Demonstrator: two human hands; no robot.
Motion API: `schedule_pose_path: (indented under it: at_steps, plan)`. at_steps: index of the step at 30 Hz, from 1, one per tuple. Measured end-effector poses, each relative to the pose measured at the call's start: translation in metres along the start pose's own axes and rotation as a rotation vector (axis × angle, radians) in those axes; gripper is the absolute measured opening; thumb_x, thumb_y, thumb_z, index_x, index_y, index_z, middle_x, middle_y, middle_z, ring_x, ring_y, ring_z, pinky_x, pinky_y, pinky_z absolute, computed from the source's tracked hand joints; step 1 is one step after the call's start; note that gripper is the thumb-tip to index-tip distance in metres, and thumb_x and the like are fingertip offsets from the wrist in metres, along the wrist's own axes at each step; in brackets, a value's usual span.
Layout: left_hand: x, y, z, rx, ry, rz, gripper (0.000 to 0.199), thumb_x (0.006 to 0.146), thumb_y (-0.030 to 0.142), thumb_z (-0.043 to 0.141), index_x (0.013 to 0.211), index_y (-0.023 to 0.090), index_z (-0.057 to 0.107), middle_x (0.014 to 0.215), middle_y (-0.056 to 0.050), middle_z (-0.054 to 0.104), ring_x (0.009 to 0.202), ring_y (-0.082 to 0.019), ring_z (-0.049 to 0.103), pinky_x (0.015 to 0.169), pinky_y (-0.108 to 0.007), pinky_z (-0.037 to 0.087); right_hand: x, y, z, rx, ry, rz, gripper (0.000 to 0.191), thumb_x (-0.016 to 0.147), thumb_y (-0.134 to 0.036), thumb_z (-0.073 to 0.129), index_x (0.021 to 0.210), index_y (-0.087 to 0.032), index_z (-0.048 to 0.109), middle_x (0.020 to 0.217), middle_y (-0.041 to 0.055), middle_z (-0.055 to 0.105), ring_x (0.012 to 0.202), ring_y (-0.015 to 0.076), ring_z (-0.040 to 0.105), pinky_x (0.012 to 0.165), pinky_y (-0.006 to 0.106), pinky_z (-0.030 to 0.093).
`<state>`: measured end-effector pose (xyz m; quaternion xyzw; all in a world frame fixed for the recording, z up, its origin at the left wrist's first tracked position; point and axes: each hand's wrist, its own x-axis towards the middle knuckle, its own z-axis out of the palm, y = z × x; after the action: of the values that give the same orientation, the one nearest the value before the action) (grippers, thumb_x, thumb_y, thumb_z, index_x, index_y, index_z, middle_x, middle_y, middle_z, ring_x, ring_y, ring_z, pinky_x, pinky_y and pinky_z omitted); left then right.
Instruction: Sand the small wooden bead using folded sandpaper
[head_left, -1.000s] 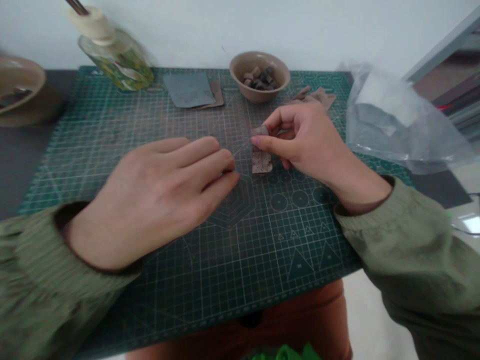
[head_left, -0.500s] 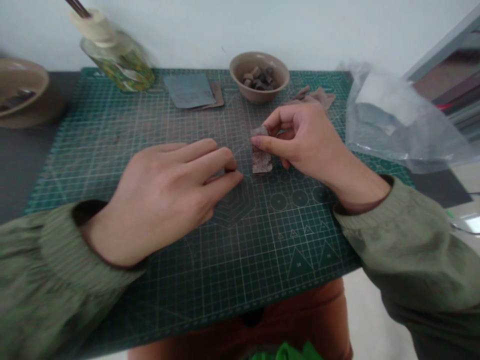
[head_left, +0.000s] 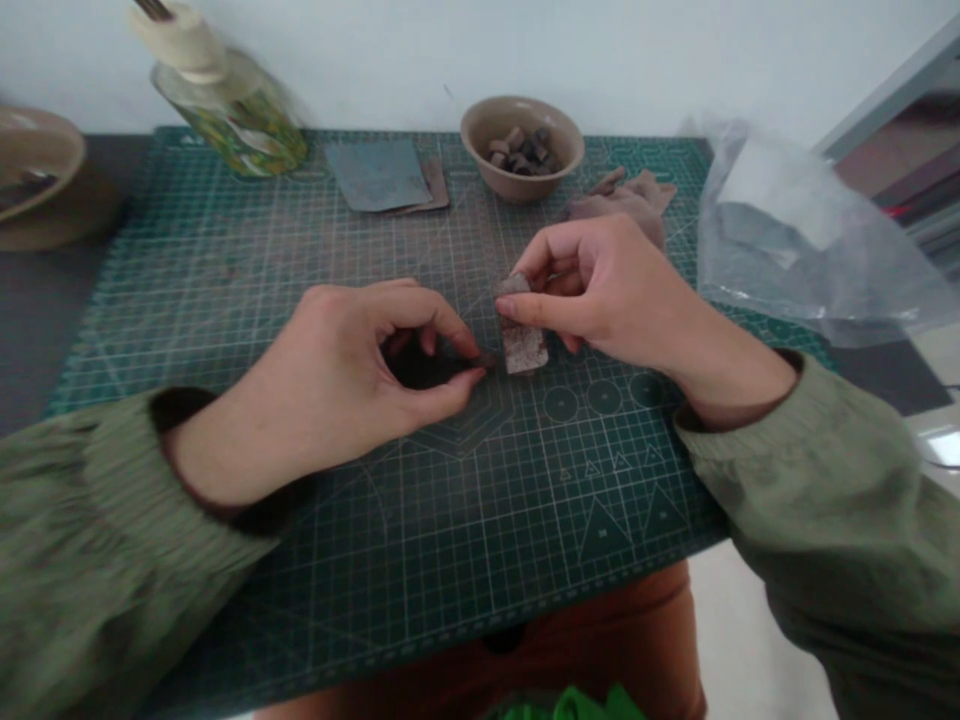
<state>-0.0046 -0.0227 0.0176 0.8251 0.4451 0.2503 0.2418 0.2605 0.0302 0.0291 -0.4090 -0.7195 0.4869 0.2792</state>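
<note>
My right hand (head_left: 600,285) pinches a short, speckled strip of worn sandpaper (head_left: 526,347) between thumb and fingers, its lower end hanging free. Just left of it, my left hand (head_left: 367,365) is closed in a pinch on a small dark brown piece (head_left: 487,360). Only the tip of that piece shows past the fingertips, close beside the strip; whether the two touch I cannot tell. Both hands are over a green cutting mat (head_left: 450,520). Beyond them stands a brown bowl (head_left: 521,185) with several small brown and dark pieces in it.
Grey-blue sandpaper sheets (head_left: 382,178) lie at the mat's back. A crumpled brown cloth (head_left: 622,198) is behind my right hand. A clear plastic bag (head_left: 795,240) lies at right. A patterned bottle (head_left: 240,120) and a larger bowl (head_left: 56,225) are at left.
My left hand has turned so its thumb and finger pinch show, with a small dark piece at the tips. The strip in my right hand has shifted slightly down.
</note>
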Motion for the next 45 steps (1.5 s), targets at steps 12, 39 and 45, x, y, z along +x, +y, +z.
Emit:
schedule_pose_path:
  at_steps: [12,39,45]
  plan:
    - [0.002,0.002,0.001,-0.077,-0.04,-0.034,0.014,0.093,0.04,0.082,0.103,0.031,0.087,0.096,0.0,0.084,0.08,-0.019,0.073,0.068,-0.035,0.056,-0.005,-0.006,-0.003,-0.033,-0.214,0.0,0.025,0.096,-0.037,0.096,0.089,-0.022,0.078,0.069,0.0001,0.078,0.053,0.0128,0.064,0.045,0.026,0.047]
    - [0.003,0.0,-0.001,-0.115,-0.089,-0.044,0.009,0.095,0.038,0.085,0.092,0.031,0.089,0.091,0.001,0.082,0.075,-0.016,0.071,0.065,-0.03,0.049,-0.003,-0.003,0.006,0.046,-0.244,0.074,0.022,0.091,-0.031,0.097,0.089,-0.022,0.078,0.069,-0.0016,0.079,0.05,0.0113,0.064,0.042,0.023,0.048]
    - [0.003,-0.003,-0.001,-0.122,-0.089,-0.041,0.006,0.094,0.035,0.086,0.091,0.03,0.088,0.089,0.002,0.081,0.072,-0.015,0.07,0.064,-0.03,0.048,-0.004,0.0,0.011,0.097,-0.26,0.069,0.023,0.09,-0.028,0.098,0.089,-0.02,0.077,0.068,-0.0026,0.079,0.052,0.0104,0.067,0.044,0.019,0.051]
